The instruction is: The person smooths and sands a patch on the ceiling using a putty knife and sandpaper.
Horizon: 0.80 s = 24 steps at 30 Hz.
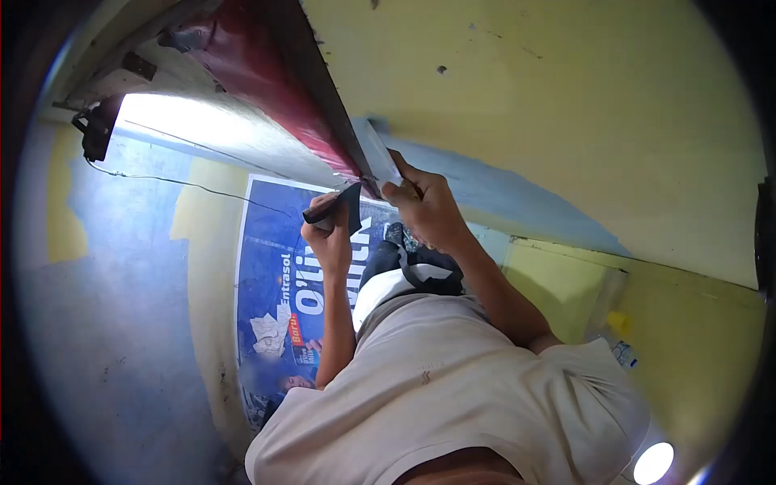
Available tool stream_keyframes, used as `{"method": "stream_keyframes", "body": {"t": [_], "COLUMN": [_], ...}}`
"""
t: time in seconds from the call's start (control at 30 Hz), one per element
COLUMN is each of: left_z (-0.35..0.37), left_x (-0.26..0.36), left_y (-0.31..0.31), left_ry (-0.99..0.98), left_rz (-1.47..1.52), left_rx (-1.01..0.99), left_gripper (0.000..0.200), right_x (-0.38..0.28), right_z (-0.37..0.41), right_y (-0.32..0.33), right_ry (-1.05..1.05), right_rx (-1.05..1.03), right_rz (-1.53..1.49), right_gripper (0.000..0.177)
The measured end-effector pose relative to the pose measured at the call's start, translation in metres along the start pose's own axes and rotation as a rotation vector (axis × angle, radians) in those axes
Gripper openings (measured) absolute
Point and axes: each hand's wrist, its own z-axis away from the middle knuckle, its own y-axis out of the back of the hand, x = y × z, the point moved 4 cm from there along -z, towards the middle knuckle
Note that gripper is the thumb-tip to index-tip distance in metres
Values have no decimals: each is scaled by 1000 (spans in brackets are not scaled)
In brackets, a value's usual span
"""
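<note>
A long red panel (267,73) with a grey edge strip (376,153) runs diagonally from the upper left to the middle of the view. My left hand (330,238) is shut on a dark folded sheet (343,202) that looks like sandpaper, and holds it against the lower end of the panel. My right hand (427,208) grips the grey edge just to the right of it, fingers wrapped on the strip. The two hands are close together, almost touching. My white shirt (453,388) fills the bottom of the view.
A blue printed poster (279,299) lies beyond the hands on a blue and yellow surface. A dark strap or bag (412,263) sits under my forearms. A thin wire (186,182) and a black bracket (93,129) are at the upper left. A small yellow-capped bottle (618,331) stands at the right.
</note>
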Motion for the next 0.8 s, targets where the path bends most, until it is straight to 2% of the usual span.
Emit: {"method": "stream_keyframes", "body": {"t": [0.03, 0.13, 0.17, 0.27, 0.37, 0.43, 0.5, 0.6, 0.7, 0.77, 0.8], "left_z": [1, -1, -3, -8, -12, -16, -14, -14, -13, -12, -12], "left_x": [1, 0, 1, -2, -1, -1, -2, -5, 0, -9, -13], "left_y": [0, -4, -6, -10, -14, -11, -11, -10, -11, -9, -9], "left_ry": [12, 104, 85, 49, 85, 48, -3, 97, 51, 59, 69], "left_rz": [6, 101, 83, 88, 144, 119, 92, 169, 105, 105, 108], "left_rx": [13, -28, -20, -12, -39, -24, -6, 2, -14, -10, -13], "left_gripper": [9, 9, 9, 10, 9, 8, 10, 7, 10, 10, 10], "right_x": [-3, -3, -2, 1, -5, -4, -1, -1, 0, 10, 5], "right_z": [1, -9, -6, -4, -15, -7, -3, -13, 0, 2, -3], "right_y": [0, -13, -11, -6, -13, -12, -3, -9, 2, 7, 3], "right_ry": [-31, 103, -1, -76, 21, 65, -51, 11, -11, -119, -85], "right_rx": [-11, 39, 47, -29, 7, 12, -25, -7, 18, -1, -6], "right_rz": [22, 123, 125, 10, 130, 31, 17, 119, 89, 107, 119], "right_gripper": [56, 56, 56, 55, 54, 53, 53, 53, 53, 55, 56]}}
